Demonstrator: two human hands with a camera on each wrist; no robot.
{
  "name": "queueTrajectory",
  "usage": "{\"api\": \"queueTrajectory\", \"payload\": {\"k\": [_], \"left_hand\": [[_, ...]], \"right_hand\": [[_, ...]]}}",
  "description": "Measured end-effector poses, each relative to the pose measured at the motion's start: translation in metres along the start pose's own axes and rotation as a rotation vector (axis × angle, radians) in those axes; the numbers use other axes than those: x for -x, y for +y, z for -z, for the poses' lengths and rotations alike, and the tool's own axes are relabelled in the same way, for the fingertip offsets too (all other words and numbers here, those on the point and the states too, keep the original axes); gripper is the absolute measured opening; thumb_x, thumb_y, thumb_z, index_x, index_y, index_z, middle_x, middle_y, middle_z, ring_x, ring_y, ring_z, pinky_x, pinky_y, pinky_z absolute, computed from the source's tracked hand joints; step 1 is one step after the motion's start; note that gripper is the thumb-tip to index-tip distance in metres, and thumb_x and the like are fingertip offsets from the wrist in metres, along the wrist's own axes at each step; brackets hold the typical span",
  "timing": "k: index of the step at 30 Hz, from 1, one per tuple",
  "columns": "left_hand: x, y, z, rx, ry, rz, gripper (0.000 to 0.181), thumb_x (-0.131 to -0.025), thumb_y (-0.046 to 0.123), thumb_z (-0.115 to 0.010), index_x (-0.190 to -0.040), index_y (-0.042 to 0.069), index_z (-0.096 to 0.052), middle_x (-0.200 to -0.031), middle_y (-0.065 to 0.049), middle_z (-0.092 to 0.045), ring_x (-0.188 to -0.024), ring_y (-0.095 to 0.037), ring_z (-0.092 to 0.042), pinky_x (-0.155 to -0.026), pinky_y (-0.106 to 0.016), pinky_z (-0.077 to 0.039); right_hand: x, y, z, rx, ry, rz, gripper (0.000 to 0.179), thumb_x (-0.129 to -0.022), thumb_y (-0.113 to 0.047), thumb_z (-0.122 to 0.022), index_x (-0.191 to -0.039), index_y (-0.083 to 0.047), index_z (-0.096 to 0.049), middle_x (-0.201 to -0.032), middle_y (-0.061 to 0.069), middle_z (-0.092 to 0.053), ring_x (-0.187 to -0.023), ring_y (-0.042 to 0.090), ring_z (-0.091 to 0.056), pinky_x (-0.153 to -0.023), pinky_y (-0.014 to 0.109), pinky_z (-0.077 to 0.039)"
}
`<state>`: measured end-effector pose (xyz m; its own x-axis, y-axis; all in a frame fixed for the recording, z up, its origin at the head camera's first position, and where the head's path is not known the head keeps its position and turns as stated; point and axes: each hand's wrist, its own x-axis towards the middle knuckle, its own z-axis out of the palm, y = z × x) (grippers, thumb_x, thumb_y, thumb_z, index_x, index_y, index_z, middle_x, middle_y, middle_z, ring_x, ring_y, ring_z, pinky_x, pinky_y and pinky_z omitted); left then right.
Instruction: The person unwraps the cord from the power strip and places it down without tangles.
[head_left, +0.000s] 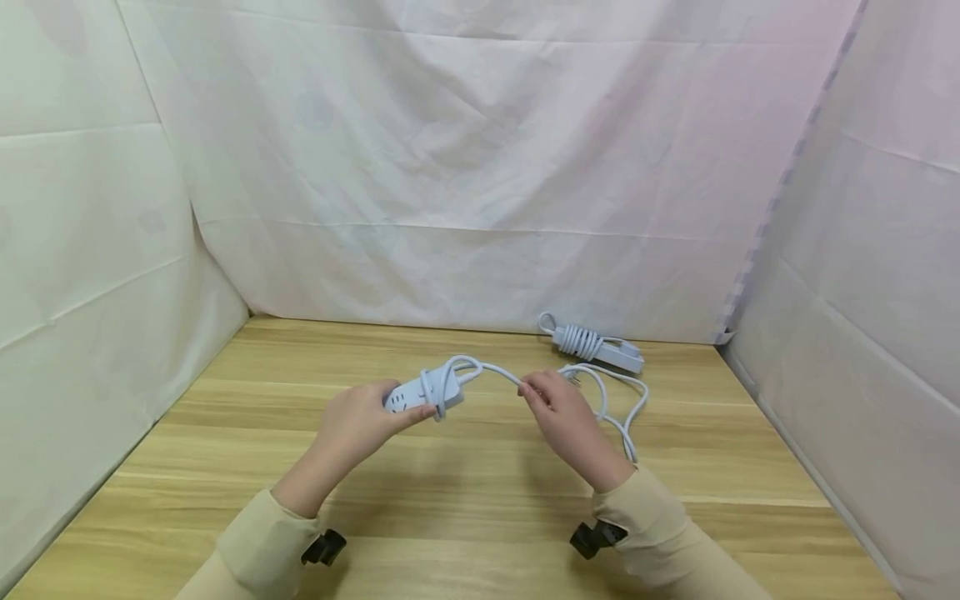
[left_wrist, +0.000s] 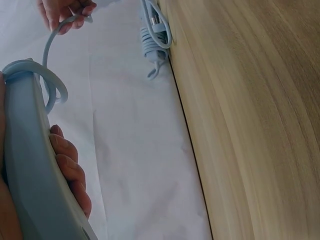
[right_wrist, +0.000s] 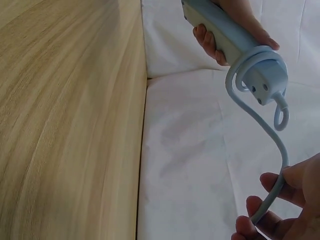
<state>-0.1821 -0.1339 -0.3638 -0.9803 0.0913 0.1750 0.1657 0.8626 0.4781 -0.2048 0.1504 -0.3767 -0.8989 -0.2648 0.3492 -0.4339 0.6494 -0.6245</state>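
My left hand grips a white power strip above the table, thumb on its socket face and fingers curled beneath, as the left wrist view shows. Around the strip's cord end runs a loop of its white cord. From there the cord arcs across to my right hand, which pinches it between thumb and fingers. Past the right hand, the rest of the cord trails in loose loops over the right side of the table. Part of that cord is hidden behind the right hand and forearm.
A second white power strip, its cord wound tightly round it, lies at the back right of the wooden table. White cloth hangs behind the table and along both sides. A black wrist device sits at each cuff.
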Motion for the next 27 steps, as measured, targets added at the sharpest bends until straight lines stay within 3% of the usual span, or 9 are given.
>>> {"api": "queueTrajectory", "payload": {"k": [15, 27], "left_hand": [[-0.002, -0.007, 0.003, 0.007, -0.013, 0.061, 0.072, -0.074, 0.082, -0.055, -0.091, 0.013, -0.065, -0.071, 0.001, -0.057, -0.06, -0.017, -0.05, -0.051, -0.032, -0.037], [-0.002, -0.009, 0.005, -0.012, -0.015, 0.072, 0.075, -0.075, 0.082, -0.053, -0.095, 0.011, -0.065, -0.075, 0.001, -0.06, -0.063, -0.017, -0.052, -0.051, -0.032, -0.037]], "right_hand": [[0.012, 0.003, 0.006, -0.018, -0.01, 0.043, 0.014, -0.101, -0.017, -0.055, -0.093, -0.012, -0.065, -0.088, -0.002, -0.052, -0.082, 0.017, -0.048, -0.073, 0.038, -0.044], [0.024, 0.004, 0.011, -0.065, -0.012, 0.004, 0.012, -0.099, -0.017, -0.057, -0.094, -0.014, -0.068, -0.094, -0.003, -0.055, -0.087, 0.015, -0.051, -0.077, 0.038, -0.048]]}}
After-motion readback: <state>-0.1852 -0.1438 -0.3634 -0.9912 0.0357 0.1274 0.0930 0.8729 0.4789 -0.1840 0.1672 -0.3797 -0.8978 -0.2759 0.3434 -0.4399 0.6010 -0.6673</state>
